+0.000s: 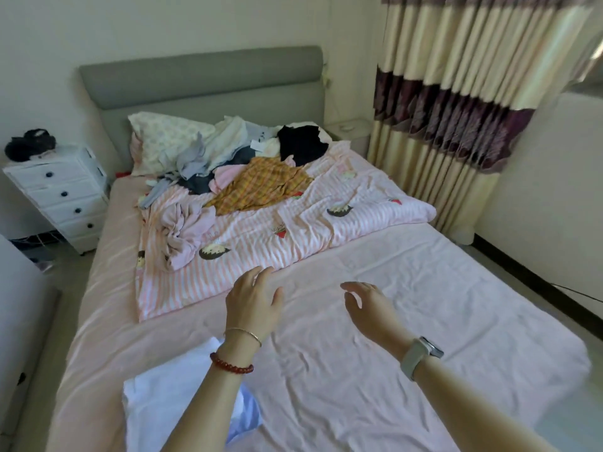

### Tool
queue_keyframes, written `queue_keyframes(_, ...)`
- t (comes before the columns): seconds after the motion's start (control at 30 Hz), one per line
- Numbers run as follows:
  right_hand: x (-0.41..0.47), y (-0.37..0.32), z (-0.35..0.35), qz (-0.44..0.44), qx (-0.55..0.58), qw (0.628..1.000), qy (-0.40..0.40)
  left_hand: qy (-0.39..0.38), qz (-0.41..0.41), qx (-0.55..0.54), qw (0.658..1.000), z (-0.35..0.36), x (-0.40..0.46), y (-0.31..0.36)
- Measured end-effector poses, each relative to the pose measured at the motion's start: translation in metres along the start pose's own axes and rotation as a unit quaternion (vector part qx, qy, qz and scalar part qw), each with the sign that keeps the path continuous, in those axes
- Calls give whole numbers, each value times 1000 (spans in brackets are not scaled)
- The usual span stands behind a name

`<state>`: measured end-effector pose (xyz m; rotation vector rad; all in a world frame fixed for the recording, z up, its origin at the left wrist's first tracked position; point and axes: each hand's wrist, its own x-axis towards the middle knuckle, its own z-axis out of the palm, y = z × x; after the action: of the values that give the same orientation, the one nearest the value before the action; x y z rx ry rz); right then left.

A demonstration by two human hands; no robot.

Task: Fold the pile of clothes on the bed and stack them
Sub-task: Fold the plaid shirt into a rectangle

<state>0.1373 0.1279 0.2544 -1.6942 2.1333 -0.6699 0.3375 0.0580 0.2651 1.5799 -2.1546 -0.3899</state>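
A loose pile of clothes point(228, 151) lies at the head of the bed: a yellow checked garment point(261, 185), a black one point(301, 143), grey and white pieces, and a crumpled pale pink garment point(184, 231). They rest on a pink striped quilt point(293, 236). My left hand point(253, 300) hovers open over the pink sheet point(408, 321) near the quilt's front edge. My right hand point(367, 305) is open beside it, holding nothing. A folded white and light blue garment point(163, 396) lies on the sheet under my left forearm.
A grey headboard point(202, 76) and a pillow point(163, 138) stand behind the pile. A white drawer unit point(62, 194) stands left of the bed with a dark object on top. Striped curtains point(456, 93) hang at the right, with floor beside the bed.
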Motion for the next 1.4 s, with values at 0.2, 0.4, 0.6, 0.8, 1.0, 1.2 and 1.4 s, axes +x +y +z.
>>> queue_keyframes(0.2, -84, 162, -112, 78, -3, 997, 30, -70, 28, -26, 997, 104, -48, 170)
queue_keyframes(0.4, -163, 320, -190, 191, -17, 981, 39, -156, 90, -45, 983, 212, -81, 326)
queue_keyframes(0.6, -172, 443, -233, 272, -16, 961, 44, -212, 160, -22, 964, 308, -63, 439)
queue_keyframes(0.8, -88, 560, -286, 268, -29, 963, 23, -224, 127, -34, 966, 399, 13, 524)
queue_keyframes(1.0, 48, 635, -363, 202, -55, 977, -33, -183, 70, -45, 980, 447, 119, 604)
queue_keyframes(1.2, 157, 694, -397, 119, -64, 988, -80, -141, -3, -29, 990, 476, 192, 648)
queue_keyframes(1.4, 275, 762, -414, 8, -56, 988, -145, -69, -120, -12, 990, 516, 244, 674)
